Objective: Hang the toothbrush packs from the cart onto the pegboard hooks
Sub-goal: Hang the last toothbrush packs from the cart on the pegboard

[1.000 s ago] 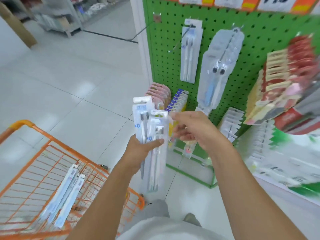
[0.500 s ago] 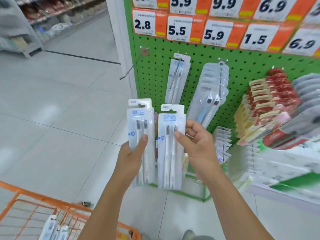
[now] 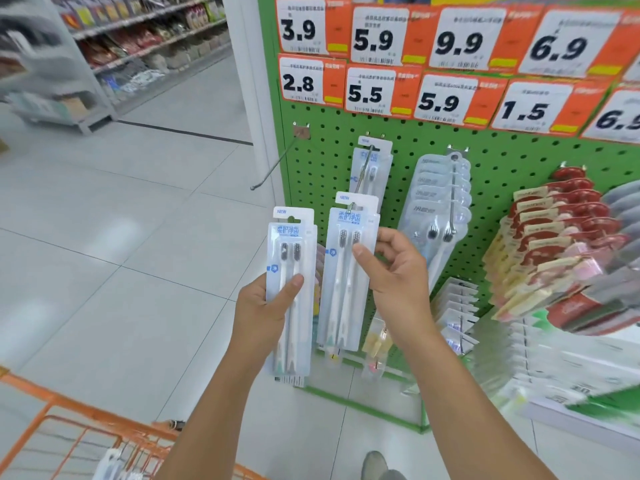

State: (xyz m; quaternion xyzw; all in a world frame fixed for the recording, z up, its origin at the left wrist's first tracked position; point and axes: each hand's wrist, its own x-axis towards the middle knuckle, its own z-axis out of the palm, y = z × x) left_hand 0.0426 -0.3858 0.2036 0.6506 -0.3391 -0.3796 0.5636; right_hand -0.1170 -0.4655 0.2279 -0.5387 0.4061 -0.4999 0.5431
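1. Now up at the pegboard (image 3: 519, 161) instead of over the cart (image 3: 79, 434), one pack (image 3: 346, 271) split off from the stack (image 3: 291, 292) — so hanging stage, basically.
2. Right hand (image 3: 394, 282) pinching that pack, its hole right at the hook (image 3: 362, 178) tip.
3. Left hand (image 3: 263, 306) gripping the stack, just beside.

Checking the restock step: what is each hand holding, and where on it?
Left hand grips a stack of toothbrush packs mid-height. Right hand pinches one toothbrush pack by its upper right edge.
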